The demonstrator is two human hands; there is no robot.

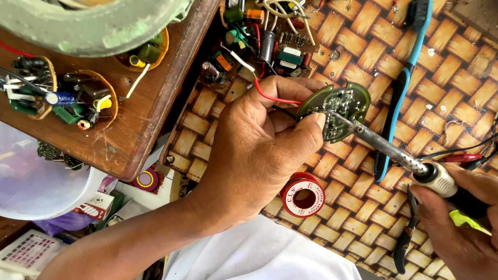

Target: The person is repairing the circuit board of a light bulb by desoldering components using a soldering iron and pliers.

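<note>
My left hand (258, 144) pinches a small round green circuit board (337, 109) by its edge, with a red wire (274, 97) running from the board under my fingers. In my right hand (491, 239) is a soldering iron (394, 150) whose metal tip rests on the solder side of the board. Both hands hover over a woven brown mat (455, 88). A red spool of solder wire (303, 195) lies on the mat just below my left hand.
A blue and black toothbrush (408, 70) lies on the mat beside the board. Loose circuit boards (261, 35) with components sit at the top. Black pliers (407, 236) lie near my right hand. Left is a wooden surface (139, 115) with more round boards, a green basket (87, 21) and a clear plastic tub (13, 176).
</note>
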